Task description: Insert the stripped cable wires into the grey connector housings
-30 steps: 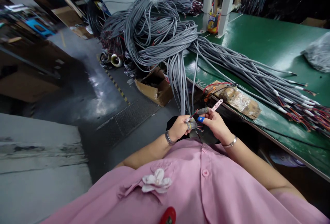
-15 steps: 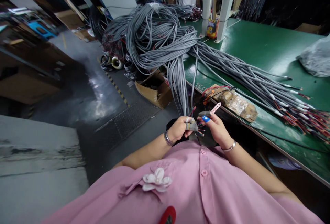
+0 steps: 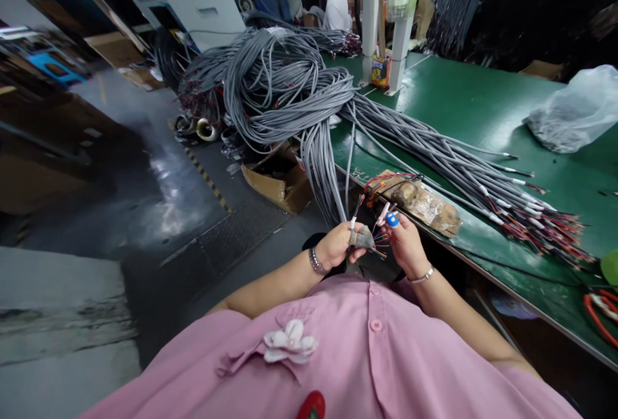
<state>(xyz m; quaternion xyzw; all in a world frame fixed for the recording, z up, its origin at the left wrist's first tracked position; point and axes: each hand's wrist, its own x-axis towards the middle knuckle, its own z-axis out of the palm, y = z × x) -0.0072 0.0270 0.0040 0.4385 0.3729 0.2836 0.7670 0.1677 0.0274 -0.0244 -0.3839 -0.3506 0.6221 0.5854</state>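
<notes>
The left hand is closed around the end of a grey cable, pinching it between thumb and fingers that wear grey fabric covers. The cable rises from that grip to the table edge above. From the pinched end, thin coloured wires fan out to the right, into the gap between the two hands.

The right hand sits just beside the left, fingertips at the wire ends, holding a small pale pink tool that points up and away (a blue cap covers one finger). Whether its fingers also pinch a single wire is hard to say at this size.

On the table a large bundle of like cables lies well beyond the hands, and a taped brown block rests near the edge just above them. A yellow can by the white posts bears print too blurred to read.
</notes>
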